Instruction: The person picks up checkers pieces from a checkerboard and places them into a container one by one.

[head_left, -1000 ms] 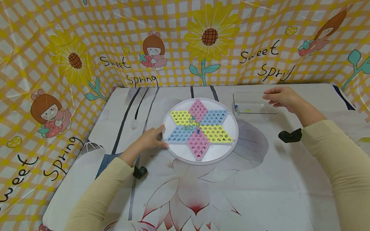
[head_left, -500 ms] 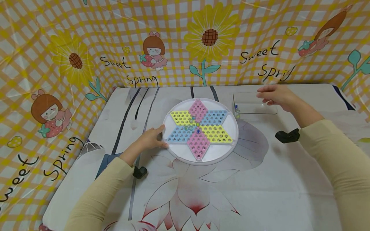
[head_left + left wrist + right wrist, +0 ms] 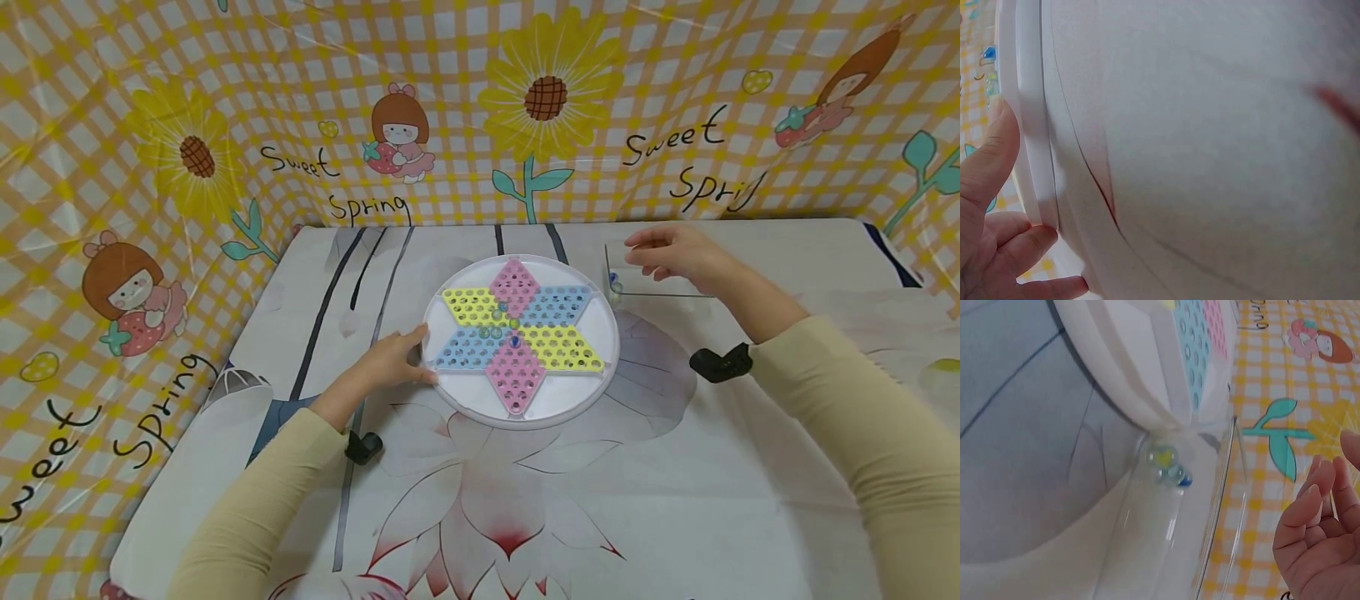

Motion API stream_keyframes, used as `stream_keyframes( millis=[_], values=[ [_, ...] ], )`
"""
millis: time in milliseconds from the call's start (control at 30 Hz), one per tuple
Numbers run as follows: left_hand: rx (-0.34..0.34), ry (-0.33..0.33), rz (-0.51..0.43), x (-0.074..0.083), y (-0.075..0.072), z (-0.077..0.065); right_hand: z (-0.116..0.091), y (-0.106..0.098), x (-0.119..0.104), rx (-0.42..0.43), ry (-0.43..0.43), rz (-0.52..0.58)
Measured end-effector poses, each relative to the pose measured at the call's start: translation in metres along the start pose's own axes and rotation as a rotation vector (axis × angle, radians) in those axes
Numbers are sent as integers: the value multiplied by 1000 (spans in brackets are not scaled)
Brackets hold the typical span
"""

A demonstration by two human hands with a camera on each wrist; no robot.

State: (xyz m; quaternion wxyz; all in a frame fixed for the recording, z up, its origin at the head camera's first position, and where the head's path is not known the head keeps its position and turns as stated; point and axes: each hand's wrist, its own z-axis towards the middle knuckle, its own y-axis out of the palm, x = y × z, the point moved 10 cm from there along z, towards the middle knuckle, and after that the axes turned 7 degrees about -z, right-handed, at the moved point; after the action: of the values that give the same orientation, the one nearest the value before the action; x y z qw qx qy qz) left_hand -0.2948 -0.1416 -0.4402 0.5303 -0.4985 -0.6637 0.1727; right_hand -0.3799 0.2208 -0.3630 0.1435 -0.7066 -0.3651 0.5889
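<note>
A round white Chinese checkers board (image 3: 576,408), with a star of pink, yellow and blue fields, lies mid-table. Several glass marbles (image 3: 496,332) sit near the star's centre. My left hand (image 3: 382,362) holds the board's left rim. In the left wrist view the thumb (image 3: 1001,134) lies against the rim, with the fingers (image 3: 1032,247) at the board's side. My right hand (image 3: 675,254) hovers over a clear plastic box (image 3: 660,294), fingers loosely bent and nothing visible between them. A few marbles (image 3: 1171,467), one with yellow and one blue, lie together at the box's board-side end.
A yellow checked cloth (image 3: 450,100) hangs behind and to the left of the table. The table cover (image 3: 495,500) bears a printed lotus. Black wrist devices (image 3: 363,448) sit at both sleeves. The clear box stands close to the board's right edge.
My right hand has moved left over the box, toward its board-side end. The yellow marble has rolled left to join the others there. My left hand and the board have stayed put.
</note>
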Motion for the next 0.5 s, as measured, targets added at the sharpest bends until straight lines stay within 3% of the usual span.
stream_keyframes(
  millis=[500],
  values=[
    [1, 5, 9, 1, -1, 0, -3, 50, -40, -82, -46, 7]
  ],
)
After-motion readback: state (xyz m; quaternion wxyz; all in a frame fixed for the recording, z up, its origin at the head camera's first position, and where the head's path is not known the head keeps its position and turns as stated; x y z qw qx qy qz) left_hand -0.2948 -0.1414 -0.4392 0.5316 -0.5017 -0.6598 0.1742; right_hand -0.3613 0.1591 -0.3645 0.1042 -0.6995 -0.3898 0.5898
